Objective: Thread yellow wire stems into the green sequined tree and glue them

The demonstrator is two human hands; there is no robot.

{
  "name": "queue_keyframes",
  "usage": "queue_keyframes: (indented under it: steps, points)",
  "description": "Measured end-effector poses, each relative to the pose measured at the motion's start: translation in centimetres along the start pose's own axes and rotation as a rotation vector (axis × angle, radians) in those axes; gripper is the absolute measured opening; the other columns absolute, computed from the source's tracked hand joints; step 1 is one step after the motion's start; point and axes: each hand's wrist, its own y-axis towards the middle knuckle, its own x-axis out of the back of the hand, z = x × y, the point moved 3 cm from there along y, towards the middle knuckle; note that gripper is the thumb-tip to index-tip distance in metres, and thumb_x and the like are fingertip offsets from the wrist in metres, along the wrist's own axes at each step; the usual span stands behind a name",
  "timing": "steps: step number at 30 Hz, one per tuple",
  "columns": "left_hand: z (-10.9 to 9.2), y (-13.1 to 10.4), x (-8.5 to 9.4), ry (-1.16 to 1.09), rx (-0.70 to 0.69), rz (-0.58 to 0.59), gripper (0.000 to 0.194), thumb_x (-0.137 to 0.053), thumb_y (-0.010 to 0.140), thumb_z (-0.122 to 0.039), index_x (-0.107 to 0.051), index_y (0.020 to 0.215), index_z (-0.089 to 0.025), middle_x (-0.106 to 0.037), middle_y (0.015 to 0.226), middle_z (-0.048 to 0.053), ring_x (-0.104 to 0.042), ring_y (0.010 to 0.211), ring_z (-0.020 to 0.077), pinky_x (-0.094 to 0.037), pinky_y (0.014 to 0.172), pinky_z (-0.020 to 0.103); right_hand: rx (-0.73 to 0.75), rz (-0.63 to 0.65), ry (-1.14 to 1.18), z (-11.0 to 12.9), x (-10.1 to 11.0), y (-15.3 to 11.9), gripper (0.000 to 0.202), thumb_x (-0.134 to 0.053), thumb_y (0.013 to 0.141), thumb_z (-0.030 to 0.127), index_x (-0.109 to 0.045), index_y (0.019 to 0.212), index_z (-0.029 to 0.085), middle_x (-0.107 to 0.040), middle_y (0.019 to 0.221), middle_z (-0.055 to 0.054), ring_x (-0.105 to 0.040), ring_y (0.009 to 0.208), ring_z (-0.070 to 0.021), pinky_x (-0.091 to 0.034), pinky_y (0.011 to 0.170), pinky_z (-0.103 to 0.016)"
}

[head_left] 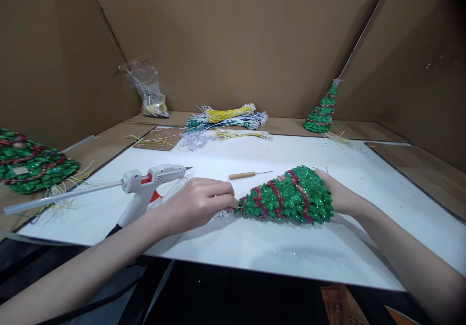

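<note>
A small green glittery Christmas tree [287, 196] with red garland lies on its side over the white board, tip to the left and broad base to the right. My left hand [209, 196] is closed in a pinch at the tip, where a bit of something pale and shiny shows under the fingers. Behind the base, my right hand [327, 184] holds the tree; its fingers are mostly hidden by the foliage. Just beyond the tree lies an awl [243, 175] with a wooden handle. A white glue gun [140, 189] with a long glue stick stands left of my left hand.
Cardboard walls enclose the white board [233, 252]. Bundles of yellow, green and white wires [229, 116] lie at the back beside clear shiny pieces [196, 140]. Other decorated trees stand at back right [322, 109] and far left [36, 165]. A plastic bag [147, 87] leans at back left.
</note>
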Motion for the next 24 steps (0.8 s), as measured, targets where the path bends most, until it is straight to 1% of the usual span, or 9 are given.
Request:
queue_keyframes:
  steps: [3,5,7,14,21,24]
  points:
    - [0.25,-0.29,-0.17,-0.022,0.033,-0.028,0.023,-0.044,0.096,-0.013,-0.065,0.089,-0.019,-0.069,0.08,0.003,-0.062,0.069,0.0111,-0.047,0.066,0.022,-0.012,0.036,0.016,-0.02,-0.16,0.02,0.014,-0.077,0.064,0.033,-0.067,0.067,0.022,-0.065,0.063,0.0,-0.067,0.077,-0.0261,-0.056,0.068,-0.032]
    - [0.42,-0.31,-0.28,-0.033,0.037,-0.039,0.023,-0.044,0.096,-0.015,-0.065,0.087,-0.019,-0.069,0.079,0.003,-0.062,0.068,0.011,-0.047,0.065,0.022,-0.025,0.017,0.02,-0.11,-0.14,0.02,0.018,-0.078,0.063,0.034,-0.07,0.075,0.023,-0.068,0.066,-0.001,-0.067,0.079,-0.0269,-0.056,0.067,-0.031]
    - [0.55,-0.21,-0.38,-0.048,0.037,-0.041,0.024,-0.044,0.096,-0.015,-0.065,0.086,-0.019,-0.068,0.078,0.003,-0.061,0.068,0.011,-0.046,0.065,0.022,-0.033,0.005,0.013,-0.21,-0.13,-0.01,0.021,-0.078,0.062,0.033,-0.072,0.079,0.023,-0.069,0.068,0.0,-0.068,0.079,-0.0274,-0.056,0.066,-0.031]
    - [0.48,0.18,-0.31,-0.036,0.023,-0.036,0.033,-0.036,0.093,-0.004,-0.065,0.085,-0.018,-0.068,0.078,0.003,-0.06,0.067,0.0111,-0.046,0.064,0.022,-0.03,0.002,-0.016,-0.21,-0.07,-0.15,0.012,-0.074,0.066,0.031,-0.07,0.074,0.023,-0.066,0.063,0.001,-0.067,0.078,-0.0269,-0.056,0.064,-0.031]
    - [0.11,-0.06,-0.27,0.021,0.057,-0.043,0.022,-0.045,0.096,-0.014,-0.066,0.087,-0.018,-0.069,0.08,0.003,-0.063,0.069,0.0115,-0.048,0.065,0.022,-0.033,-0.007,-0.01,0.36,-0.1,-0.06,0.014,-0.075,0.066,0.032,-0.071,0.075,0.023,-0.066,0.062,0.001,-0.067,0.076,-0.0267,-0.056,0.065,-0.032]
    - [-0.09,-0.45,-0.04,0.066,0.064,-0.056,0.018,-0.048,0.095,-0.016,-0.065,0.09,-0.018,-0.069,0.081,0.003,-0.063,0.069,0.0117,-0.047,0.063,0.022,-0.028,-0.001,-0.012,0.39,-0.11,-0.05,0.011,-0.074,0.067,0.032,-0.07,0.072,0.023,-0.065,0.061,0.001,-0.067,0.075,-0.0267,-0.056,0.065,-0.032]
